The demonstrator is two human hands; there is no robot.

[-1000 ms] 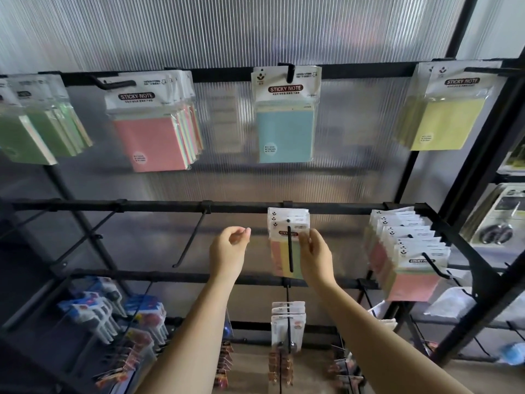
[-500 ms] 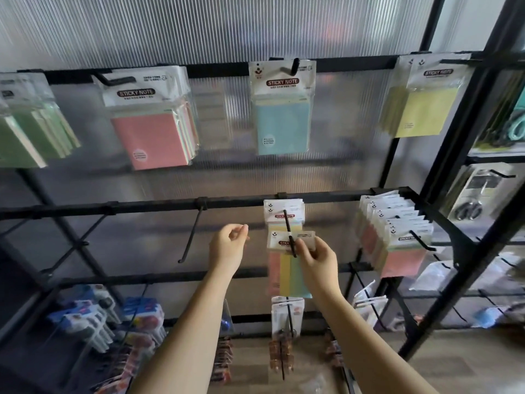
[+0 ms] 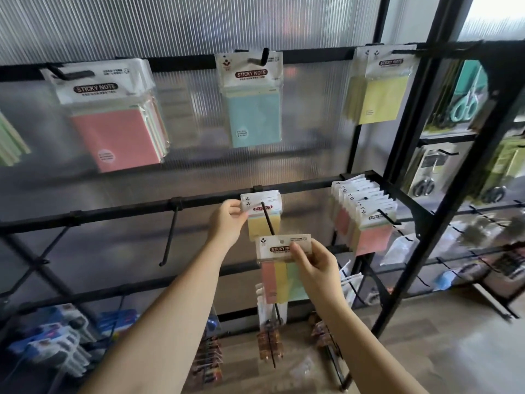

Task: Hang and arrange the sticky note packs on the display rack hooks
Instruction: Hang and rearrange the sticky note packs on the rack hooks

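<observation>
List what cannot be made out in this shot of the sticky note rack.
- Head view: the small print on the held pack is too small, and the right hand covers part of its header.
- Whether that pack's hole is on the hook: unclear.
- Green packs: cut off by the left edge.
- Lower-left items: blurred.
- The left hand hides the edge of the hung packs.

We see ribbed translucent panelling (image 3: 181, 27) behind everything; teal-handled scissors (image 3: 466, 105) hang in packs at the far right, with black-handled scissors (image 3: 426, 186) below them; blue packaged goods (image 3: 56, 336) sit at lower left; wooden flooring (image 3: 426, 351) lies beneath.
</observation>
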